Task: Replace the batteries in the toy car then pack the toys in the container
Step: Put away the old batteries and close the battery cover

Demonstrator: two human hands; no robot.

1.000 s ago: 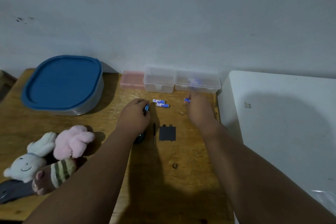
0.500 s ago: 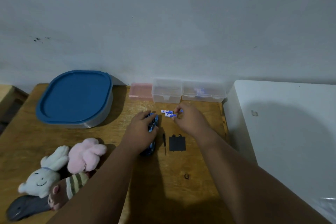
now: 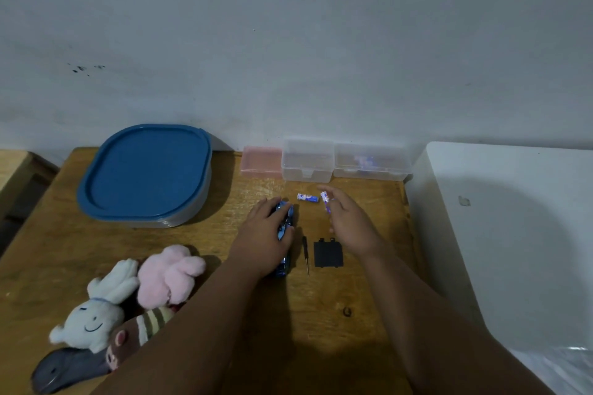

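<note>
My left hand [image 3: 263, 234] lies over the blue toy car [image 3: 285, 234] and holds it down on the wooden table [image 3: 224, 314]. My right hand [image 3: 349, 221] hovers to the right of the car and pinches a blue-and-white battery [image 3: 325, 200]. Another battery [image 3: 307, 197] lies on the table between my hands. The black battery cover [image 3: 328, 253] and a small screwdriver [image 3: 305, 253] lie beside the car. The grey container with a blue lid [image 3: 144, 173] stands at the back left. Plush toys, white [image 3: 93, 314], pink [image 3: 168, 272] and brown [image 3: 141, 330], lie at the front left.
A pink box [image 3: 260, 162] and two clear plastic boxes [image 3: 307, 160] [image 3: 370, 161] line the wall at the back. A white surface [image 3: 513, 234] adjoins the table on the right. A dark grey toy [image 3: 64, 369] lies at the front left corner.
My right hand has picked one battery up from the table and lifted it a little. My left hand has stayed on the car. The camera view has shifted downward.
</note>
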